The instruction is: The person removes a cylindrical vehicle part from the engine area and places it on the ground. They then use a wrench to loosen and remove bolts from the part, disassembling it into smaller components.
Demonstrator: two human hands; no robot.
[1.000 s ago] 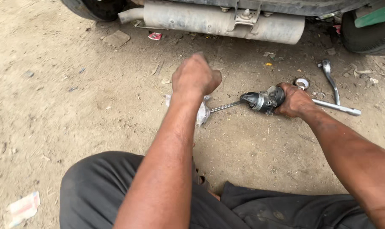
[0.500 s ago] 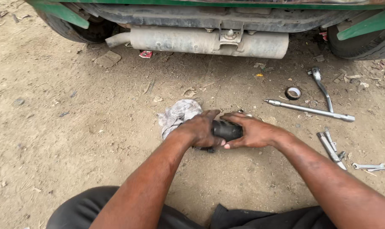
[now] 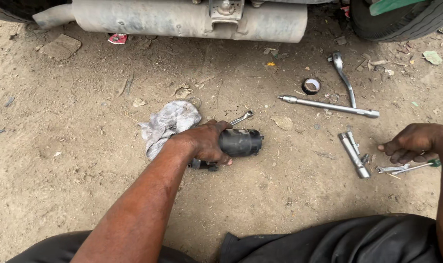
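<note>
My left hand (image 3: 204, 142) grips a black cylindrical motor part (image 3: 241, 142) that lies on the dirt ground. A small spanner (image 3: 242, 117) lies just behind it, next to a grey rag (image 3: 169, 122). My right hand (image 3: 412, 142) is far to the right, fingers curled down over a small spanner and a green-handled tool (image 3: 407, 168) on the ground. Whether it grips them I cannot tell. A short socket bar (image 3: 354, 154) lies between the two hands.
A vehicle's silver exhaust silencer (image 3: 182, 18) and a tyre (image 3: 402, 19) stand at the top. A long steel bar (image 3: 328, 106), a curved wrench (image 3: 343, 78) and a roll of black tape (image 3: 311, 86) lie on the dirt. My dark trousers (image 3: 328, 243) fill the bottom.
My right hand has let go of the black part and moved right to the tools on the ground. My left hand stays on the part.
</note>
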